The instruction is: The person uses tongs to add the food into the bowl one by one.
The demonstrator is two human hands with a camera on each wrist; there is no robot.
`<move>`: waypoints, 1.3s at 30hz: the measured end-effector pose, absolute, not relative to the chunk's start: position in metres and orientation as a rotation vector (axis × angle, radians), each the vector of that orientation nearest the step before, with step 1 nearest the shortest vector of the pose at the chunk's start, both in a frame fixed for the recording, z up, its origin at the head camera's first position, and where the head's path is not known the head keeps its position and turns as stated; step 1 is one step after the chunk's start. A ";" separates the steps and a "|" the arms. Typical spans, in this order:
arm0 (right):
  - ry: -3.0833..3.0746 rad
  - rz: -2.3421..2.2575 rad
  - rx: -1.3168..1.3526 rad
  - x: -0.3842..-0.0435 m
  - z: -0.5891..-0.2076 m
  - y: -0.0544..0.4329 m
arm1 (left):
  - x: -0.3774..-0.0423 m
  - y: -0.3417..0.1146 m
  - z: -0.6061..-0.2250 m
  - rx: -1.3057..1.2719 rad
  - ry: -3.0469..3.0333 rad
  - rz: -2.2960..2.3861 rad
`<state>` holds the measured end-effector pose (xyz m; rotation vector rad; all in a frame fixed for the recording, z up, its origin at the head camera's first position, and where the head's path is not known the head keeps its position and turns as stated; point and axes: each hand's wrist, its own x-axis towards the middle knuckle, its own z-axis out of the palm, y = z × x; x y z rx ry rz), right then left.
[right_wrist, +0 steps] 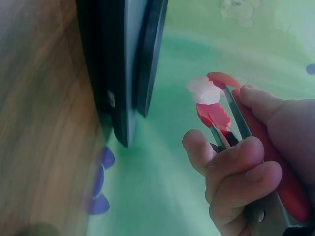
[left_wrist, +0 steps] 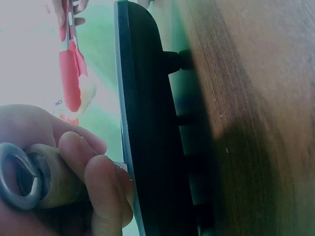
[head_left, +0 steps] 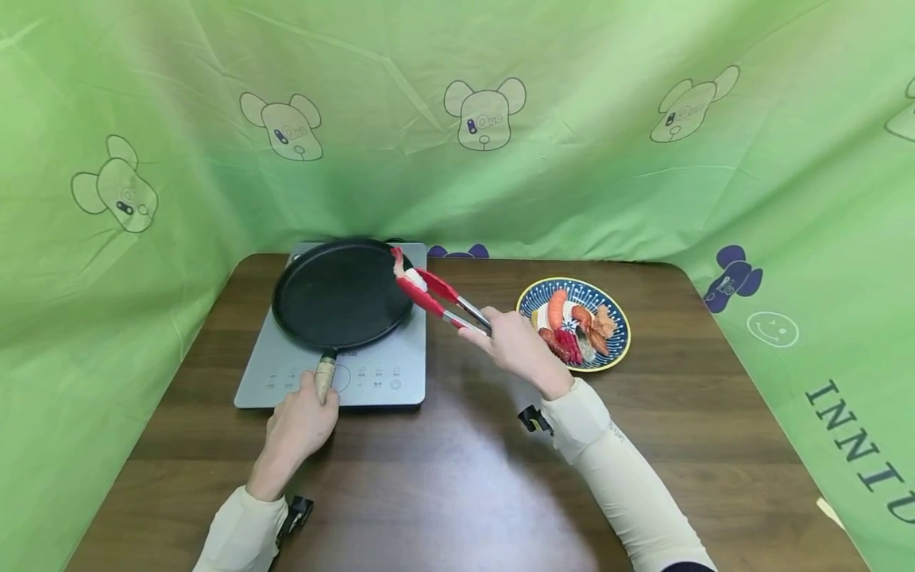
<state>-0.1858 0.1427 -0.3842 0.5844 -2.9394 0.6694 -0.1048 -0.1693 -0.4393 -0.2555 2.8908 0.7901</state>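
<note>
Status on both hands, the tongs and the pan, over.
Left hand grips pan handle. Right hand holds red-tipped tongs, pinching pale food piece. Head view: food overlaps right edge of pan; no obstruction visible.

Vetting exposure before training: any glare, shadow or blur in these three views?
Head: pale glare on the brown wooden table, soft shadow beside the long white right sleeve. Left wrist: upper left washed out behind the long red-and-silver metal tongs, black side of the flat rectangular hob very dark. Right wrist: hazy, table grain soft.
</note>
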 end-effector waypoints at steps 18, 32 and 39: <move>-3.044 0.584 0.641 -0.196 -0.398 0.091 | -0.105 -0.167 -0.439 -0.263 2.882 0.807; -3.073 0.564 0.712 -0.206 -0.403 0.070 | -0.104 -0.169 -0.438 -0.280 2.872 0.796; -3.099 0.545 0.729 -0.210 -0.400 0.058 | -0.104 -0.168 -0.437 -0.287 2.865 0.812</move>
